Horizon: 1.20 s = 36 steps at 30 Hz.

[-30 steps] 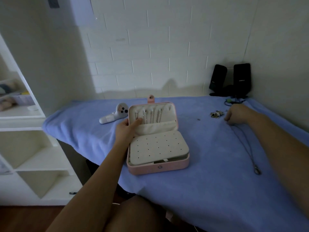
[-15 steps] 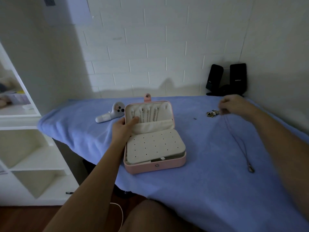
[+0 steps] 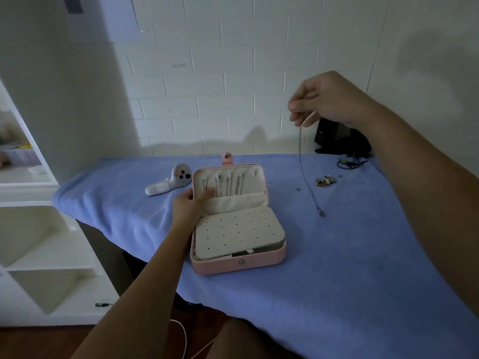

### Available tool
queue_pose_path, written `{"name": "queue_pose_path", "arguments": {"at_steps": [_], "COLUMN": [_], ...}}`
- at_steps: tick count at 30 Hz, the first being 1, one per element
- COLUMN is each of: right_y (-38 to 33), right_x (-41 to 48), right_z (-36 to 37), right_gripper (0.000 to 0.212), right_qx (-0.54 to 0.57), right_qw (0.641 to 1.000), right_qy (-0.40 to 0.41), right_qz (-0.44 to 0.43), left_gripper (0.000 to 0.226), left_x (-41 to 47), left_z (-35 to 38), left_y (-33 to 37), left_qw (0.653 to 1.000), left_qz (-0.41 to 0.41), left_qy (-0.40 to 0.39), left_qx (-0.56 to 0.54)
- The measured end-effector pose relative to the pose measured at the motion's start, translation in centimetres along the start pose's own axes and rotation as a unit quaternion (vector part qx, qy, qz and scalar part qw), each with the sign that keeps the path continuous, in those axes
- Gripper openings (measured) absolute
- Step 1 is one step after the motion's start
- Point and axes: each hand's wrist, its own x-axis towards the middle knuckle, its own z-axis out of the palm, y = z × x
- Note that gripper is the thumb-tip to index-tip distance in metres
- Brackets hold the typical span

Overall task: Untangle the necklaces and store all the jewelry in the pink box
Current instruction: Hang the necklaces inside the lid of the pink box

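From the head view, the right hand (image 3: pixel 329 99) is raised above the far right part of the counter. Its fingers (image 3: pixel 298 106) pinch the top of a thin necklace (image 3: pixel 300 149). The chain hangs straight down from the fingertips, then slants toward the near right and ends in a small pendant (image 3: pixel 322 213) low over the blue cloth (image 3: pixel 337 268) covering the counter. Whether the pendant touches the cloth cannot be told.

Just right of the hanging chain, a small tangled heap of jewelry (image 3: pixel 325 181) lies on the cloth.

The pink box (image 3: pixel 238 263) sits open at the middle of the counter, well left of the necklace. The left hand (image 3: pixel 190 206) grips the left edge of its lid, thumb curled onto the cream lining inside. Several chains (image 3: pixel 229 186) already hang in a row in the lid, just right of that thumb. A cream panel with small holes (image 3: pixel 238 233) covers the base.

A white controller (image 3: pixel 171 181) lies on the cloth, far left of the box. Black speakers (image 3: pixel 337 141) stand at the far right against the wall. A white shelf unit (image 3: pixel 31 229) stands left of the counter.
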Motion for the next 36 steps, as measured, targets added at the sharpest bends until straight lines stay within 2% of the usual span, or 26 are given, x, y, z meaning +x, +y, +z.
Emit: {"name": "queue_pose_path", "arguments": {"at_steps": [9, 14, 20, 23, 27, 36], "right_y": [-3.1, -3.6, -4.9, -5.6, -5.6, -5.9], "right_x": [1.6, 2.5, 3.0, 3.3, 3.9, 4.9], "right_z": [1.9, 2.9, 3.9, 3.7, 2.9, 2.2], "right_gripper": [0.007, 0.007, 0.011, 0.012, 0.011, 0.003], "right_qx": [-0.086, -0.143, -0.195, -0.153, -0.036, 0.083], "right_qw": [0.988, 0.983, 0.973, 0.981, 0.994, 0.988], "right_qy": [0.068, 0.04, -0.035, -0.052, -0.067, -0.116], "right_qz": [-0.107, -0.109, -0.12, -0.11, -0.079, -0.051], "left_gripper": [0.01, 0.016, 0.022, 0.022, 0.022, 0.023], "left_x": [0.2, 0.4, 0.8, 1.0, 0.9, 0.9], "left_z": [0.0, -0.1, -0.2, -0.2, -0.2, -0.2], "left_y": [-0.2, -0.4, -0.9, -1.1, -1.1, -1.0], "left_qw": [1.0, 1.0, 1.0, 1.0, 1.0, 0.999], "left_qz": [0.003, -0.001, 0.002, 0.004, 0.01, 0.008], "left_qy": [-0.002, 0.0, -0.006, -0.004, -0.003, -0.016], "left_qx": [0.002, -0.004, -0.003, -0.006, -0.008, -0.027]}}
